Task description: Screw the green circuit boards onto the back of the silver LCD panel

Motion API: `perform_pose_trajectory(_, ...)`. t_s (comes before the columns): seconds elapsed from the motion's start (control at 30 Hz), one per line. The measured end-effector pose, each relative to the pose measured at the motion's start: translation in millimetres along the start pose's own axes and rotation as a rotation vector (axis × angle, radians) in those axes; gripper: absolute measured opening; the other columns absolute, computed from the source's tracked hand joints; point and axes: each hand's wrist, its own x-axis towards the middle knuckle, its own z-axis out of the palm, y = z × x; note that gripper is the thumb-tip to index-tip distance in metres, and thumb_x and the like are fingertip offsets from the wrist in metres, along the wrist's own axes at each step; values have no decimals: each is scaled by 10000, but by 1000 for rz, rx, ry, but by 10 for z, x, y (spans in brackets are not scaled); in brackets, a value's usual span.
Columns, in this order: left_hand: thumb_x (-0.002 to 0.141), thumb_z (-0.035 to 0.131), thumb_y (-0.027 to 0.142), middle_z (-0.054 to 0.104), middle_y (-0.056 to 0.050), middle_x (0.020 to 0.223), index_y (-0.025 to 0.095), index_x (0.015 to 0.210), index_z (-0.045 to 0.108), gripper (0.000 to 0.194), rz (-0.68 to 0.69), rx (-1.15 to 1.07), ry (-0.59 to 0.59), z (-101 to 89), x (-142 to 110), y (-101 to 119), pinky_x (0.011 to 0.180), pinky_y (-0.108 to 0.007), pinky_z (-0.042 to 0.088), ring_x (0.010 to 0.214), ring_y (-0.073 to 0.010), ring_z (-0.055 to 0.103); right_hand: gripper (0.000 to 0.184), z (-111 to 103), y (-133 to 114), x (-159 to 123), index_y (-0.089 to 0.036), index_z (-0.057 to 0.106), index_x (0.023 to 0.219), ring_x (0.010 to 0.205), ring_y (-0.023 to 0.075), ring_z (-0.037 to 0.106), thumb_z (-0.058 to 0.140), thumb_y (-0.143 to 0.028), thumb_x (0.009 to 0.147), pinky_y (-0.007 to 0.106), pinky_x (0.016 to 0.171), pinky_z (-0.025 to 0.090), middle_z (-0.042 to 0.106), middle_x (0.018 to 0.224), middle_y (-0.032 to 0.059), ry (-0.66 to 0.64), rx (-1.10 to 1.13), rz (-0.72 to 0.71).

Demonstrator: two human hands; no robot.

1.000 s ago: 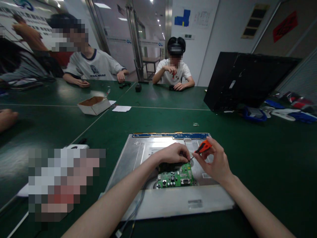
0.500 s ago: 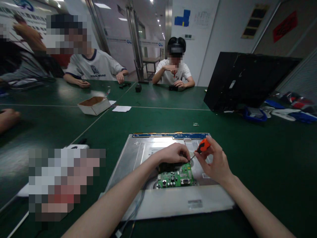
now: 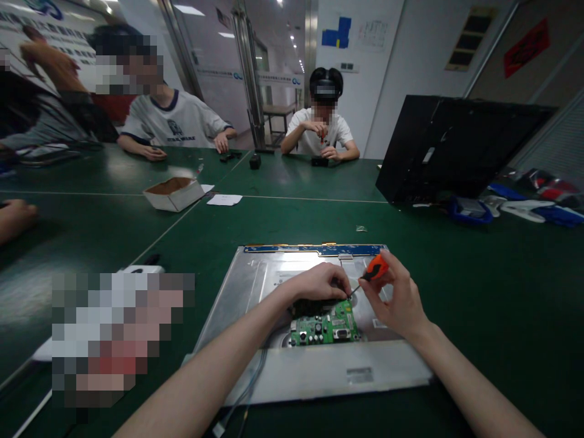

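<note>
A metal display panel (image 3: 387,365) lies flat on the green table with a green circuit board (image 3: 326,328) on it. My right hand (image 3: 399,295) grips a screwdriver (image 3: 378,266) by its orange and black handle, tilted so that its tip meets the board's upper right corner. Close to that tip, my left hand (image 3: 323,281) is closed, thumb and fingers pinched at the board's upper edge. Whatever those fingers hold is too small or hidden to name. A blue circuit strip (image 3: 314,250) runs along the panel's far edge. Cables (image 3: 249,389) hang over its near left side.
A black monitor casing (image 3: 451,152) stands at the back right, beside blue and white gloves (image 3: 533,210). An open cardboard box (image 3: 176,194) and white paper (image 3: 224,199) lie back left. Two people (image 3: 177,121) (image 3: 319,121) sit across the table. Another person's hand (image 3: 18,216) rests at left.
The screwdriver's handle has turned slightly in my right hand, its black part showing differently. Both of my hands stay in the same place.
</note>
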Motion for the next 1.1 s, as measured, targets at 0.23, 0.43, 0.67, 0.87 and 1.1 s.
perform_pose_trajectory(0.23,734,686,61,674,-3,779,149,797,709,110,-14,13,3,2,1,30,691,-236,441,741,-146,603,716,-1,9,3,-235,184,1502,473,134,581,569,-193,899,249,419,514,594,677,-32,-1,-12,-11)
perform_pose_trajectory(0.43,738,682,55,684,-12,803,140,803,704,109,-25,8,2,1,-4,39,722,-241,455,762,-149,619,696,-19,-18,7,-228,152,1516,573,147,641,487,-131,913,288,501,571,667,844,47,-57,89,13)
perform_pose_trajectory(0.67,738,693,55,660,9,762,144,781,696,99,-18,12,4,-1,-1,40,692,-218,438,736,-131,596,736,4,13,-3,-248,187,1504,456,124,566,593,-217,891,244,414,512,562,659,-47,21,-22,-7)
perform_pose_trajectory(0.87,742,684,57,669,-6,788,141,796,700,101,-23,17,6,-6,-5,49,708,-227,450,759,-145,608,698,-27,-26,29,-238,155,1515,566,142,636,502,-157,914,275,495,565,654,817,29,-57,76,31)
perform_pose_trajectory(1.1,750,682,69,663,2,781,150,799,702,97,-17,21,4,-4,-7,38,706,-227,444,754,-138,600,712,-1,1,-2,-250,187,1500,493,134,599,573,-203,903,246,435,528,597,689,-34,7,8,16)
